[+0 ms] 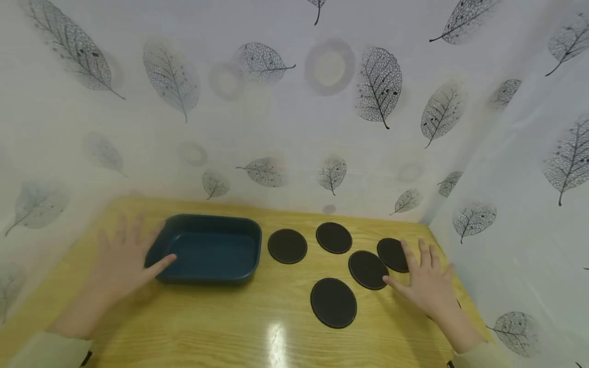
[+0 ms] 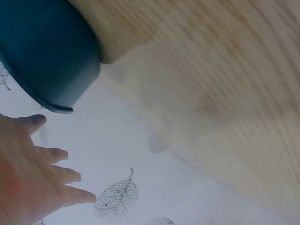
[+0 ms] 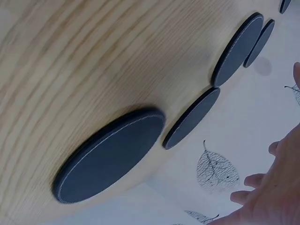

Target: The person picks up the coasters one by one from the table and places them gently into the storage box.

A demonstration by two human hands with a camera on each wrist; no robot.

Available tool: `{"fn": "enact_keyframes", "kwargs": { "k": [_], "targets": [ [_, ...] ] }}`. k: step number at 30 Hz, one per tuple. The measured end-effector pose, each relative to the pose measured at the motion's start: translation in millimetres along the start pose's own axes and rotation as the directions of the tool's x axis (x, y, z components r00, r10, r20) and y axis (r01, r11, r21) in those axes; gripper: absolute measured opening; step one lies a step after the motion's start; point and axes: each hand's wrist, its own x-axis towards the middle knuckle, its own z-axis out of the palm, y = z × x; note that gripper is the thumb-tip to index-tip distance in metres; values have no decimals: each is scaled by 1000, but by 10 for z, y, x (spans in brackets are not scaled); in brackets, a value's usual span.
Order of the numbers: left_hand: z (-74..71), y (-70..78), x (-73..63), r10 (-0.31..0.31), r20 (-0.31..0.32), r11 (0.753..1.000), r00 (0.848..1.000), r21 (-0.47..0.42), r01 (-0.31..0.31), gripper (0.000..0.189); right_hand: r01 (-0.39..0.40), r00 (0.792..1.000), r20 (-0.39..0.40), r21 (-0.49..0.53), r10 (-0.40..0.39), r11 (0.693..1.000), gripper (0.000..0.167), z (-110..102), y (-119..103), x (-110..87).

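A dark teal rectangular tray [image 1: 209, 278] with raised walls lies at the left of the table. Over its left end my left hand [image 1: 124, 258] is spread with straight fingers, holding nothing; in the left wrist view a gap shows between the hand [image 2: 35, 173] and the tray [image 2: 61, 70]. Several round black coasters with stitched rims lie flat and apart or nearly touching: a left one [image 1: 287, 246], a back one [image 1: 334, 237], a front one [image 1: 333, 303], a middle one [image 1: 368, 270] and a right one [image 1: 392, 254]. My right hand [image 1: 428, 286] is spread beside the right and middle coasters, gripping nothing.
The light wooden table [image 1: 221, 327] meets a white curtain [image 1: 285, 117] printed with grey leaves at its back edge. Another stretch of curtain [image 1: 520, 245] runs along the right side, close to my right hand.
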Motion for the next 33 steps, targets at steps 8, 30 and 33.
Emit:
{"fn": "enact_keyframes", "kwargs": {
  "k": [8, 30, 33],
  "targets": [
    [66, -87, -15, 54, -27, 998, 998, 10, -54, 94, -9, 1000, -6, -34, 9, 999, 110, 64, 279, -46],
    [224, -140, -8, 255, -35, 967, 966, -12, -256, 91, -14, 993, 115, -56, 20, 998, 96, 341, 632, -265],
    [219, -130, 14, 269, -19, 963, 963, -3, -269, 92, -30, 989, 142, -28, 34, 999, 93, 380, 654, -291]
  ]
}}
